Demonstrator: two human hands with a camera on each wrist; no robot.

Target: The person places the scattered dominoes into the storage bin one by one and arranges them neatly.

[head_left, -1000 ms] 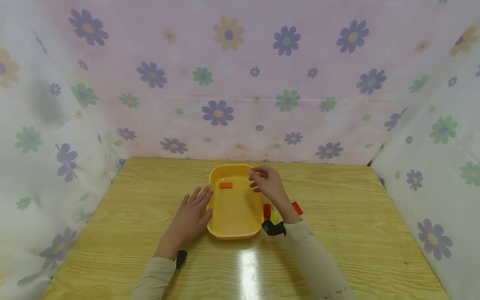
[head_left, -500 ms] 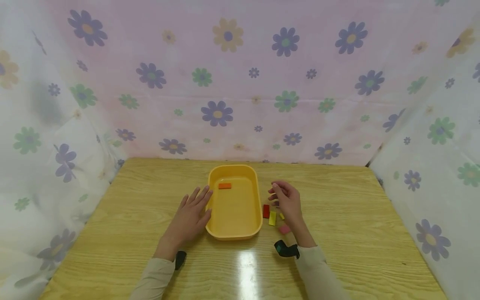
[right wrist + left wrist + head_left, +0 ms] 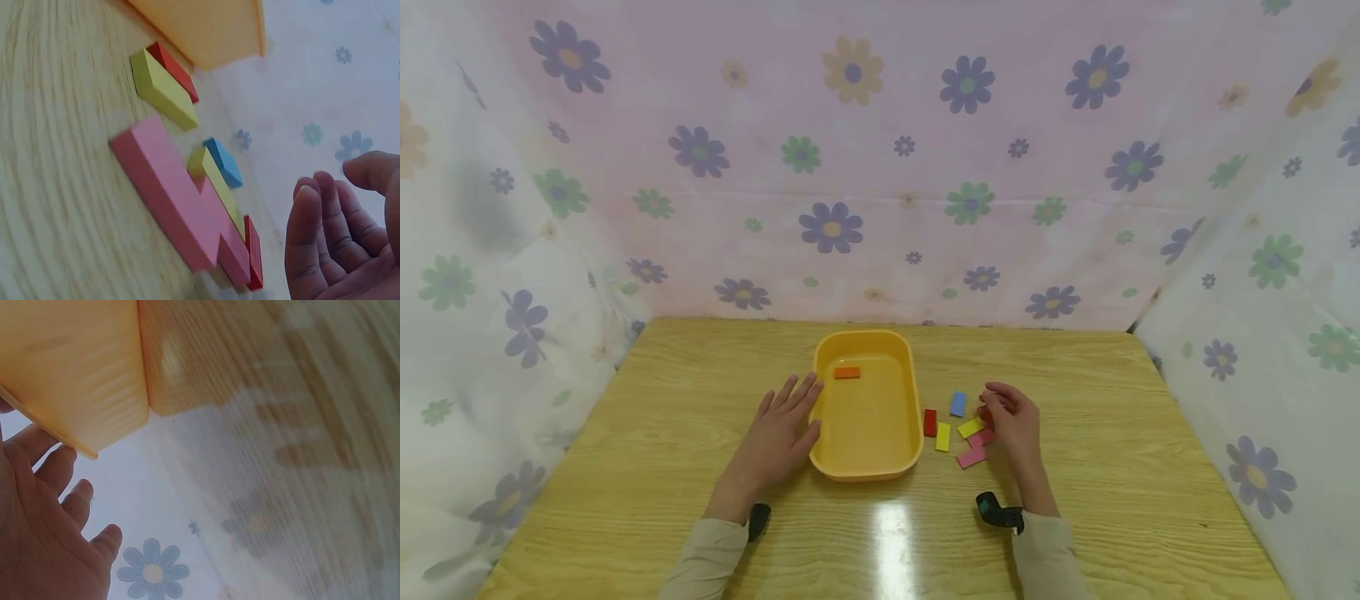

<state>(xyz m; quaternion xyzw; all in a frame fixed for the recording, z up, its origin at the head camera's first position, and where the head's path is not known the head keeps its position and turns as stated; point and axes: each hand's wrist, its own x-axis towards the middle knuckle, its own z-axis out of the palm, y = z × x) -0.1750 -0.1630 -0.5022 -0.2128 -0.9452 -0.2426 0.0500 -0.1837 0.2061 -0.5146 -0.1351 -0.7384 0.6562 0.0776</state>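
Note:
My left hand rests with its fingers spread on the left rim of a yellow plastic tray. Inside the tray, towards its far left corner, lies an orange block. To the right of the tray my right hand hovers over loose blocks, its fingers bent and thumb apart, holding nothing in the right wrist view. Below it are a pink block, a second pink block beneath or against it, a yellow block and a ridged red block. A blue block lies just beyond.
Beside the tray's right wall lie another red block and another yellow block. Everything stands on a wooden table, enclosed at the back and sides by flowered cloth. A black wrist camera sits at my right wrist.
My right hand has moved from above the tray's right rim to the right and nearer, over the blocks. More blocks now show. The left hand stays on the rim.

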